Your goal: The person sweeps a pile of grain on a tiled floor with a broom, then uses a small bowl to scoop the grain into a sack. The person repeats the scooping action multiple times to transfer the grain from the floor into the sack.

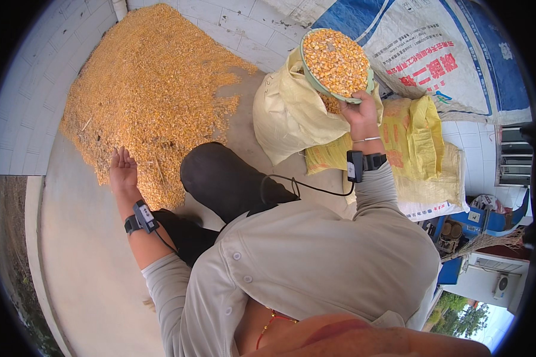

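My right hand (362, 110) grips the near rim of a green bowl (315, 80) heaped with corn kernels (336, 62). The bowl is above the mouth of a pale yellow woven sack (280, 117), where more kernels show inside. At the lower left edge of a large pile of loose corn kernels (156, 76), my left hand (123, 167) is open, palm up, with nothing in it. Whether its fingers touch the pile I cannot tell.
Filled yellow woven sacks (411, 134) lie right of the pale sack. Behind them hangs a white and blue printed woven sheet (429, 53). A tiled wall (250, 26) borders the pile. A cable (312, 186) runs from my right wrist past my dark-trousered knee. A twig broom (487, 243) lies at right.
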Tool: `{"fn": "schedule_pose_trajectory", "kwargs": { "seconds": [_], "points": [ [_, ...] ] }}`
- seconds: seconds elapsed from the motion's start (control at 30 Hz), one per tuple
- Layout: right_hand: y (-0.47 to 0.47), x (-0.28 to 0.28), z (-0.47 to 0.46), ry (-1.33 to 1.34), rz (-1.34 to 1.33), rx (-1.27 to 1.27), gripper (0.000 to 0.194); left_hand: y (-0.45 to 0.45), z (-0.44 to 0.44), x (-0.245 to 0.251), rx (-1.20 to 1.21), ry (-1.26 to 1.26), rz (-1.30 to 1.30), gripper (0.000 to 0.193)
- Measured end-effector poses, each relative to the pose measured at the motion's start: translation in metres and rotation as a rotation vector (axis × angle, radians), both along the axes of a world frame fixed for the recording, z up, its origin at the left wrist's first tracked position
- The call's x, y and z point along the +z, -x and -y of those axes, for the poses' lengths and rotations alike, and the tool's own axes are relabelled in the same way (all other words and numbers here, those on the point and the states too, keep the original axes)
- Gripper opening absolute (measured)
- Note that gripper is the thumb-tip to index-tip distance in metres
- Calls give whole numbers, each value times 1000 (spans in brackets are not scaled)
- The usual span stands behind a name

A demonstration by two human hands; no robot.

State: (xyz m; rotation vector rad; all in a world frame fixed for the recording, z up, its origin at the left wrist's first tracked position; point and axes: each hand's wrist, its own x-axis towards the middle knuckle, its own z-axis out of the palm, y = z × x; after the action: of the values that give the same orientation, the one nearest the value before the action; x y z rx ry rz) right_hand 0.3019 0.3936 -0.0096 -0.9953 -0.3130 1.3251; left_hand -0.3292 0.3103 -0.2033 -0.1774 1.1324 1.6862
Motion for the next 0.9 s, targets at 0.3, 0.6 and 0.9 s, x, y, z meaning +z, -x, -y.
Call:
{"fn": "schedule_pose_trajectory", "kwargs": {
  "seconds": [0.3,0.6,0.9],
  "points": [
    [-71,-48,23,252,44,-155,43,9,19,-8,8,29,-81,42],
    [-84,-58,9,440,620,-256,39,-1,32,5,-45,60,-74,45],
    [-49,-17,-14,229,2234,-6,37,-56,89,51,-162,-135,-53,46]
  ]
}}
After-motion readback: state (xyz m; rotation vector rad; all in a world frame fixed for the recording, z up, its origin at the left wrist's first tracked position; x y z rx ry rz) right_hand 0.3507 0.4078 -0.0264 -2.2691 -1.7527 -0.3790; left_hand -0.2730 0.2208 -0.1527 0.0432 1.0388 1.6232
